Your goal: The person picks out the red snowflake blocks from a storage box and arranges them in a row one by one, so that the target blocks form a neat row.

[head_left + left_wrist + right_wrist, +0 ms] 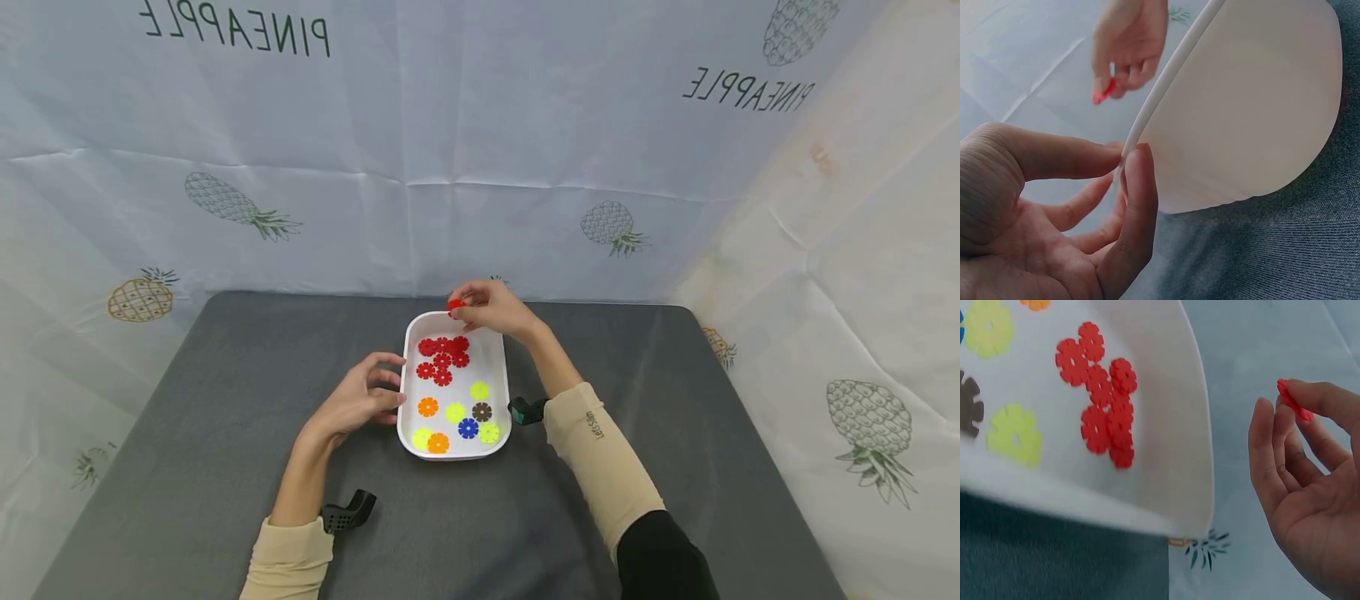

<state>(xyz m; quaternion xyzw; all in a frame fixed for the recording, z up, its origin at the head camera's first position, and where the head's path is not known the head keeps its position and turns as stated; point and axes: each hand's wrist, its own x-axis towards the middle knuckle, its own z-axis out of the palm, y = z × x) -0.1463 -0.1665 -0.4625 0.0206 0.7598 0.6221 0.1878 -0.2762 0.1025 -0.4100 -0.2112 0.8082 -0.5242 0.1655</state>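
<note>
red disc (1295,405), nearly edge-on, probably notched, in right fingers (1283,428)

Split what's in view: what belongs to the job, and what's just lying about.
Likely part of the job:
red disc, pinched by the right hand
tray, its rim pinched by the left hand
other red discs, grouped inside
yellow discs, orange discs, blue disc, brown disc: untouched, but probably

Likely just surroundings:
pineapple-print sheet
table under the tray
wrist cameras, worn

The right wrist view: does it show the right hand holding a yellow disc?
No, the right hand pinches a red disc in that view.
</note>
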